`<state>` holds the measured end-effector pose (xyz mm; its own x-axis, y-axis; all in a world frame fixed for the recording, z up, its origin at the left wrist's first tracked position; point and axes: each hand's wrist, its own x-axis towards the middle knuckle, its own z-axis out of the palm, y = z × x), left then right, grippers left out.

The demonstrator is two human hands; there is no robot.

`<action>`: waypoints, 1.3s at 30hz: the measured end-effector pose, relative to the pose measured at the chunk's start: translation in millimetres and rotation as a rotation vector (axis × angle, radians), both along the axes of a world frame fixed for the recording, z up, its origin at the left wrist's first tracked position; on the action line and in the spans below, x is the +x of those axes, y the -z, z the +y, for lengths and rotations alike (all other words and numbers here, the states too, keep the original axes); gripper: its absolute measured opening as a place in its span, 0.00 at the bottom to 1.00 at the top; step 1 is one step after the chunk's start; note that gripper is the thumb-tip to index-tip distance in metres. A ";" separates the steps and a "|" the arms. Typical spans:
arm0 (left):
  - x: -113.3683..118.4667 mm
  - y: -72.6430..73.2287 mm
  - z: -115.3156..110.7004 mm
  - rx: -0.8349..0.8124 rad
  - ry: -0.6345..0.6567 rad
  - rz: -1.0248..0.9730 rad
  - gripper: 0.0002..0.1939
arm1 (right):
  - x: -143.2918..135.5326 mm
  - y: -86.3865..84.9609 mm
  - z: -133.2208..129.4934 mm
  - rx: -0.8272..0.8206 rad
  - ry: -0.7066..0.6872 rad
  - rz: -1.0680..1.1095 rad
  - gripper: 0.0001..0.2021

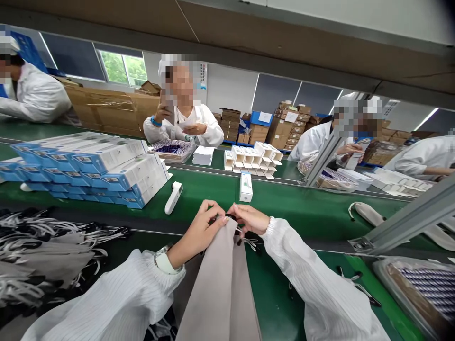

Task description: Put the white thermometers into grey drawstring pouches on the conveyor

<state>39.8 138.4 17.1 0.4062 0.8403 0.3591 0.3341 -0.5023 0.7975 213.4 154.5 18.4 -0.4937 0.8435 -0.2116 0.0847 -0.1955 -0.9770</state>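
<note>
Long grey fabric pouches [218, 279] hang down toward me from my two hands. My left hand [204, 229] pinches the top end of the cloth between thumb and fingers. Close beside it, my right hand [250, 219] is closed at the pouch's top corner, where white cords and a small black piece show; the exact grip is partly hidden. More white cord ends with dark tips [251, 244] dangle below my right hand. Beyond my hands, a white handheld device [174, 198] lies on the green belt, and a small white box [245, 186] stands right of it.
Blue-and-white boxes [88, 166] are stacked at the left. Grey pouches with cords [46, 255] pile up at the near left. A metal post [408, 222] slants at the right, near a bagged tray [419, 289]. Co-workers in white sit across, beside open white boxes [254, 158].
</note>
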 end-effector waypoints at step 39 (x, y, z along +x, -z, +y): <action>11.4 37.7 -28.1 0.324 0.013 0.786 0.08 | 15.3 56.3 34.8 0.633 0.695 -1.266 0.21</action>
<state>51.2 110.3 -20.6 0.6473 0.7380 0.1904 0.7232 -0.6736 0.1523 228.7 189.3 -37.9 0.2286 0.9291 0.2906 0.9489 -0.1459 -0.2799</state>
